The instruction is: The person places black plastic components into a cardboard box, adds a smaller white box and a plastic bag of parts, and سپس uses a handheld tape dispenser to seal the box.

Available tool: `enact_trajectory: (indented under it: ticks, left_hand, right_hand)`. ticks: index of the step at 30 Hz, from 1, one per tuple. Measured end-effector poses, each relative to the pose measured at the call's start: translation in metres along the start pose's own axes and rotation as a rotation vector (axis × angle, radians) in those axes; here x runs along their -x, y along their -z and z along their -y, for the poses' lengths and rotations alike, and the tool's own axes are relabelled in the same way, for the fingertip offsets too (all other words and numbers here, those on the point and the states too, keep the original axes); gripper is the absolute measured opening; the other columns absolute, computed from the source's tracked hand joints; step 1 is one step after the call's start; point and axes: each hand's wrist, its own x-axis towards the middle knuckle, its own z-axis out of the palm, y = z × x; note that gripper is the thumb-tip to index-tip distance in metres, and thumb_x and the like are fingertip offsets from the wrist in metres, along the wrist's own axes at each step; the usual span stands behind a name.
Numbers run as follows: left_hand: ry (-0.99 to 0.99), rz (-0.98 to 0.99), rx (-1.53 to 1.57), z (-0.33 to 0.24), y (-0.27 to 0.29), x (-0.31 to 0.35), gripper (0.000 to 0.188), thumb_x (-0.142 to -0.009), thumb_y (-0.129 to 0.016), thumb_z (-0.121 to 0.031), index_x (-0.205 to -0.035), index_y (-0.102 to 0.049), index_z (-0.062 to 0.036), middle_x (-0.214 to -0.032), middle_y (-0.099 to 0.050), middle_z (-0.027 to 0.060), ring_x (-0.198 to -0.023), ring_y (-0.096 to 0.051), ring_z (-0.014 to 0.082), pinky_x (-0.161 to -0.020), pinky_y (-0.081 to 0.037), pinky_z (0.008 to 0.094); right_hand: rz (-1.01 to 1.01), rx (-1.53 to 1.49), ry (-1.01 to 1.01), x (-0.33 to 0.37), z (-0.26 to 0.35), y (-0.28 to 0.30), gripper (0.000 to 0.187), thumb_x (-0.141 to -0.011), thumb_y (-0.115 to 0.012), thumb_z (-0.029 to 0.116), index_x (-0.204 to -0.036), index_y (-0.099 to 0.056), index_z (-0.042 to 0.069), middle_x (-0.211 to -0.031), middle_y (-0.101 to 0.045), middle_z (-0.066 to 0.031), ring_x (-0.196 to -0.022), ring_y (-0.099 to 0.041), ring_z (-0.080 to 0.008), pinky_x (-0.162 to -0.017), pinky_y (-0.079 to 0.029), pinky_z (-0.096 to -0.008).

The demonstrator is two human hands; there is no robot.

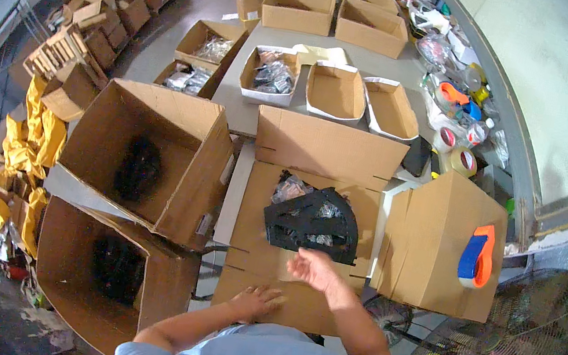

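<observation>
An unfolded cardboard box (331,140) lies open in front of me, its back flap standing up. On its middle panel rests a black fan-shaped plastic part (303,224), with clear plastic bags (290,190) of small pieces behind it and showing through its gaps. My right hand (317,270) is just over the part's near edge, fingers curled together; whether anything is between them is hidden. My left hand (258,303) lies flat on the near flap, fingers spread, holding nothing.
Two deep cartons (183,180) with black things inside stand at left. At right, a blue-and-orange tape dispenser (477,256) lies on a carton (432,275), above a wire-guarded fan (508,354). Beyond are white-rimmed trays (335,90), one with bagged parts, and tape rolls (463,161).
</observation>
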Motion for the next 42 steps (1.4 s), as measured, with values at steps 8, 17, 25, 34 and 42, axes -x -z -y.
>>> enact_trajectory:
  ticks: [8, 17, 25, 34, 42]
  left_hand:
    - [0.219, -0.152, -0.030, 0.071, 0.144, -0.067, 0.013, -0.079, -0.053, -0.015, -0.085, -0.064, -0.0095, -0.081, -0.066, 0.0139, -0.080, -0.065, 0.0324, -0.067, -0.052, 0.0442]
    - [0.190, -0.826, 0.034, 0.111, 0.057, -0.114, 0.037, -0.078, -0.054, -0.018, -0.114, -0.051, -0.0100, -0.126, -0.044, 0.0107, -0.117, -0.041, 0.0302, -0.098, -0.034, 0.0443]
    - [0.188, -0.577, -0.113, 0.080, 0.072, -0.116, 0.060, -0.088, -0.047, -0.041, -0.140, -0.030, -0.0150, -0.148, -0.023, 0.0014, -0.135, -0.023, 0.0244, -0.106, -0.021, 0.0538]
    - [0.244, -0.470, -0.169, 0.082, 0.076, -0.131, 0.059, -0.090, -0.040, -0.044, -0.141, -0.028, -0.0160, -0.148, -0.020, -0.0022, -0.136, -0.019, 0.0211, -0.107, -0.015, 0.0572]
    - [0.290, -0.432, -0.151, 0.086, 0.072, -0.138, 0.059, -0.090, -0.041, -0.045, -0.140, -0.029, -0.0167, -0.147, -0.019, -0.0039, -0.134, -0.021, 0.0202, -0.107, -0.015, 0.0558]
  right_hand:
    - [-0.986, 1.879, 1.016, -0.080, 0.238, -0.059, 0.067, -0.084, -0.057, 0.034, -0.140, -0.027, 0.012, -0.149, -0.021, -0.0036, -0.133, -0.020, -0.0375, -0.106, -0.025, -0.0519]
    - [-0.944, 1.912, 0.954, -0.037, 0.137, -0.056, 0.072, -0.084, -0.055, 0.042, -0.142, -0.024, 0.012, -0.148, -0.021, -0.0071, -0.135, -0.017, -0.0383, -0.105, -0.014, -0.0614]
    - [-0.823, 1.938, 0.643, -0.023, -0.009, 0.004, 0.066, -0.087, -0.048, 0.046, -0.141, -0.029, 0.014, -0.148, -0.023, -0.0039, -0.136, -0.018, -0.0355, -0.102, -0.016, -0.0650]
    - [-0.819, 1.863, 0.684, -0.029, -0.005, 0.013, 0.061, -0.086, -0.051, 0.039, -0.138, -0.034, 0.010, -0.145, -0.029, -0.0048, -0.134, -0.022, -0.0356, -0.105, -0.018, -0.0586]
    - [-0.809, 1.658, 0.721, -0.037, 0.021, 0.035, 0.059, -0.084, -0.052, 0.037, -0.135, -0.039, 0.010, -0.139, -0.036, -0.0113, -0.124, -0.035, -0.0384, -0.103, -0.028, -0.0507]
